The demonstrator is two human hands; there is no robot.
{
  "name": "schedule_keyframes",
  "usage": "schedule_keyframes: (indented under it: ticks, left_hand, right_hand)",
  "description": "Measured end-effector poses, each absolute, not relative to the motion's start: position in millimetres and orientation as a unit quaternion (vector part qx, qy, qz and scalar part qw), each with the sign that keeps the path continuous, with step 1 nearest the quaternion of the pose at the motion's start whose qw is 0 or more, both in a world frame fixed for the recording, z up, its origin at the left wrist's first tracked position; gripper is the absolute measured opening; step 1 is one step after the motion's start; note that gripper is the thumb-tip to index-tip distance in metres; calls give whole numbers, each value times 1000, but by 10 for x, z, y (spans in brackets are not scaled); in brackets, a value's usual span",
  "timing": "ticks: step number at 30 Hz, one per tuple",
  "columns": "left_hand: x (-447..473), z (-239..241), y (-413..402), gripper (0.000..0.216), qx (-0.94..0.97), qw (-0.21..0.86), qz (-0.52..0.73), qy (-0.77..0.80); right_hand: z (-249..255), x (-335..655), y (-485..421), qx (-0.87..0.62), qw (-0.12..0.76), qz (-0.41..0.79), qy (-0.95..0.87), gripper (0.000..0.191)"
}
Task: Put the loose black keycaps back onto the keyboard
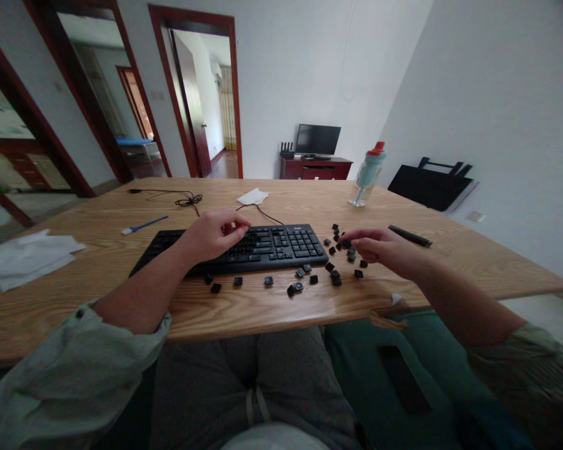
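Observation:
A black keyboard (286,256) lies on the wooden table, its left-middle part bare of keycaps. Above that part is my left hand (214,234), thumb and fingers curled together; whatever may be between them is too small to make out. Loose black keycaps (269,281) are scattered along the keyboard's front edge and to its right. My right hand (380,247) reaches in over the right-hand group, its thumb and fingers closed on a dark keycap (346,243) at the fingertips.
A blue-handled brush (145,225) and white tissues (28,255) lie at the left. Behind the keyboard are its coiled cable (189,200) and a folded tissue (253,197). A water bottle (366,175) stands at the back right. A black pen-like tool (410,236) lies beyond my right hand.

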State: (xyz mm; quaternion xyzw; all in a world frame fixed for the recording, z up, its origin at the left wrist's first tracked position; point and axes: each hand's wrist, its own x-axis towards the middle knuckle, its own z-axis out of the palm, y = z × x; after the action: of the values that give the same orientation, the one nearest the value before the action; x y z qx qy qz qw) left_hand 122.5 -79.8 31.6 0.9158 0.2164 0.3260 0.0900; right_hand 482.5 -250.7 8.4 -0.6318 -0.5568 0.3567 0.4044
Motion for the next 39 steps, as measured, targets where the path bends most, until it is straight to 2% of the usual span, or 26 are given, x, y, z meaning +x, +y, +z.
schedule_keyframes:
  ticks: [6, 13, 16, 20, 23, 26, 32, 39]
  left_hand:
    - [1231, 306, -802, 28, 919, 81, 326, 206]
    - [1227, 304, -805, 26, 920, 78, 325, 205]
    - [1221, 312, -813, 26, 920, 79, 325, 205]
    - [1216, 315, -812, 28, 920, 77, 322, 208]
    - [1218, 311, -805, 28, 922, 76, 315, 212]
    - [1220, 311, -799, 28, 922, 77, 311, 217]
    - [1222, 322, -804, 30, 922, 80, 310, 216]
    - [1220, 332, -814, 29, 923, 74, 307, 220]
  right_hand:
    - [185, 4383, -2534, -542, 444, 447, -556, 40]
    - [266, 4238, -2514, -557, 414, 394, -603, 35]
    - [266, 4241, -2574, -588, 361, 322, -649, 28]
    - [200, 4348, -2735, -620, 227, 240, -712, 24]
    - [120, 4468, -2850, -612, 144, 225, -744, 26]
    - [37, 4572, -2886, -640, 96, 213, -732, 28]
    - [-34, 4706, -2703, -692, 112, 125, -702, 20]
    - [48, 4896, -2330, -738, 138, 54, -658, 27]
